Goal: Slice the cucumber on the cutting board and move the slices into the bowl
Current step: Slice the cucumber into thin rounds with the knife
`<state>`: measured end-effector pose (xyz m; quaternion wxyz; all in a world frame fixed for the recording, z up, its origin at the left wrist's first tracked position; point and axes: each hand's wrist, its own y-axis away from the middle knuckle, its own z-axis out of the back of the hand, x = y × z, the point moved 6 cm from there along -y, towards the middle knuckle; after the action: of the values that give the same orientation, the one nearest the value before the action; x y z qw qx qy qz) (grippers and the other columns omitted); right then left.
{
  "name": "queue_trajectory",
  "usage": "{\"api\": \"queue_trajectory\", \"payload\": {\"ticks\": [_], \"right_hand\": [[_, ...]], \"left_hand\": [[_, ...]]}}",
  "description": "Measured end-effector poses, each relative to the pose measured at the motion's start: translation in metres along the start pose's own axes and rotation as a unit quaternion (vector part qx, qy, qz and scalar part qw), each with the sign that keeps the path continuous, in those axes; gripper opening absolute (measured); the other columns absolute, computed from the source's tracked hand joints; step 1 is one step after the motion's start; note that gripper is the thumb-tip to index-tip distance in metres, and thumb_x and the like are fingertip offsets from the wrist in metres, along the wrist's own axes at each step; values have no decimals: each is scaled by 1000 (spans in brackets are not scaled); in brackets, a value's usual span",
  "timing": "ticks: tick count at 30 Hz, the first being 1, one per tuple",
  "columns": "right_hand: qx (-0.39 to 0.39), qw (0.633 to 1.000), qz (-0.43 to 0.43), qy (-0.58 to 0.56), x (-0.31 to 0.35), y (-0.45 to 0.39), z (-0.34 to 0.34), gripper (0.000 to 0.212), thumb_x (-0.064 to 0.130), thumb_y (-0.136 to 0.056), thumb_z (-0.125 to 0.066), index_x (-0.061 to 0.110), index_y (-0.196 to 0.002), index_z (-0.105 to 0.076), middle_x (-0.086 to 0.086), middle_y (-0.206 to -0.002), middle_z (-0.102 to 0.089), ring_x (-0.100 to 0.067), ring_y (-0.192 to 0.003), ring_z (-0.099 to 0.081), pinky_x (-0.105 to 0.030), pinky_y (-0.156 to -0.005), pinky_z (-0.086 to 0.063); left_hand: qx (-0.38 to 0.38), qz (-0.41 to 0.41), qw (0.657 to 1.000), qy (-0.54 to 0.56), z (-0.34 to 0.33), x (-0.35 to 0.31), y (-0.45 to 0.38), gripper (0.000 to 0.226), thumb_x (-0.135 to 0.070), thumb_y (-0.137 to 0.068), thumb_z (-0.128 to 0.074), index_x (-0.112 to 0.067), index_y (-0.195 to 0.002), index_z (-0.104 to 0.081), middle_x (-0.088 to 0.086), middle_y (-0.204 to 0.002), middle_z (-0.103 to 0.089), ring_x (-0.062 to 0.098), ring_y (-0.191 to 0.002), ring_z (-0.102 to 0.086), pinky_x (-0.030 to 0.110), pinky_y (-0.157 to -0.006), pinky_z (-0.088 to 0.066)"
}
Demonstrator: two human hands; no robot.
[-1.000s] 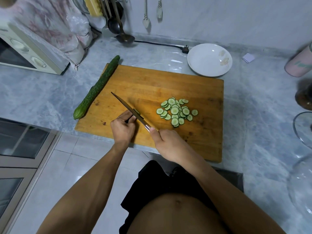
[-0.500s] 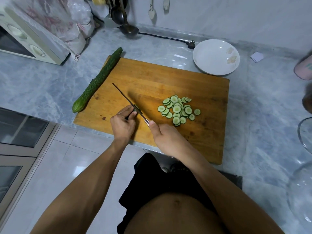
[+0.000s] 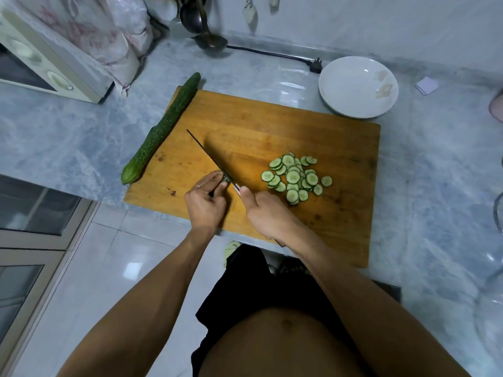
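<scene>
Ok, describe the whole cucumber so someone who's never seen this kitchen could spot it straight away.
Find the wooden cutting board on the grey marble counter. Along its left edge lies the whole cucumber, long, dark green and bumpy, running diagonally half on the board. Unlike the pale round slices piled right of the knife, it is uncut.

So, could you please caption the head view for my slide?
Left hand pins a cucumber stub while right hand works the knife; slices heaped, bowl empty.

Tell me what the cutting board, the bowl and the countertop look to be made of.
Cutting board: wood, matte, visible grain and joined strips.
Bowl: likely glazed ceramic, white and glossy, with a faint printed motif.
Countertop: polished grey-veined stone, marble or an imitation; it reflects light.
</scene>
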<state>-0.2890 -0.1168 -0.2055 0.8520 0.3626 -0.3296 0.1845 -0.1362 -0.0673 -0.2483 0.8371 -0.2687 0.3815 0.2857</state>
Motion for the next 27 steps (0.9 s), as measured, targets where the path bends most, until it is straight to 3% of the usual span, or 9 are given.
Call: {"api": "queue_trajectory", "payload": {"ticks": [3,6,9,11,13,17,21,24,27], "right_hand": [[-4,1000,2,-13,-4,2,-3,60,52,-104,-22,18,-61,-45,-5,-66,-50,-27,-72,-50,-32,-68,-33],[5,998,-12,-69,-7,5,-4,66,58,-101,-27,9,-72,-58,-9,-64,-59,-22,-53,-53,-33,-58,-46],[32,994,-70,-81,-14,9,-4,78,68,-97,-26,1,-84,-64,-14,-71,-67,-23,-52,-59,-29,-49,-49],[30,993,-85,-71,-16,9,-3,76,71,-95,-23,7,-85,-62,-9,-72,-60,-23,-58,-56,-31,-57,-50],[18,995,-80,-54,-13,9,-1,73,71,-95,-21,11,-82,-59,-7,-75,-57,-24,-62,-54,-35,-63,-51],[6,995,-78,-66,-12,16,7,62,63,-98,-26,14,-74,-56,-7,-77,-58,-21,-57,-52,-31,-56,-45],[5,997,-41,-64,-9,31,10,60,56,-102,-26,15,-69,-54,-6,-72,-51,-17,-58,-45,-32,-60,-40],[-9,998,-25,-56,-8,43,10,61,58,-101,-26,17,-63,-49,-11,-80,-55,-25,-71,-52,-34,-71,-40],[-22,999,-15,-27,-6,51,6,63,58,-102,-25,16,-59,-45,-10,-76,-54,-26,-71,-53,-34,-66,-37]], "left_hand": [[6,-12,1000,0,1,0,-1,19,0,-83,-70,-3,-100,-76,12,-106,-73,9,-102,-64,13,-94,-46],[19,-33,999,-6,2,0,0,18,-3,-84,-70,-3,-101,-76,12,-108,-73,14,-104,-66,12,-95,-44],[20,-62,998,-10,4,-3,2,18,-5,-84,-73,-1,-102,-75,13,-107,-72,18,-101,-66,14,-94,-45],[24,-70,997,-16,4,-3,3,18,-6,-84,-74,-1,-102,-75,12,-107,-72,19,-100,-66,19,-93,-48],[31,-66,997,-22,4,-2,3,19,-7,-85,-73,-1,-103,-75,12,-108,-72,20,-100,-66,15,-93,-46],[50,-71,995,-45,3,-6,1,20,-6,-87,-70,-2,-106,-75,12,-111,-71,23,-102,-66,11,-93,-42],[48,-68,995,-50,5,-6,1,20,-5,-85,-72,-3,-104,-76,10,-109,-72,21,-99,-66,14,-91,-44],[34,-25,999,-23,7,-5,-1,18,-3,-82,-73,-2,-101,-76,12,-108,-73,18,-100,-67,9,-92,-40],[40,-12,999,-12,6,-3,-1,18,-2,-82,-72,-3,-99,-77,10,-108,-73,13,-102,-66,7,-93,-42]]}}
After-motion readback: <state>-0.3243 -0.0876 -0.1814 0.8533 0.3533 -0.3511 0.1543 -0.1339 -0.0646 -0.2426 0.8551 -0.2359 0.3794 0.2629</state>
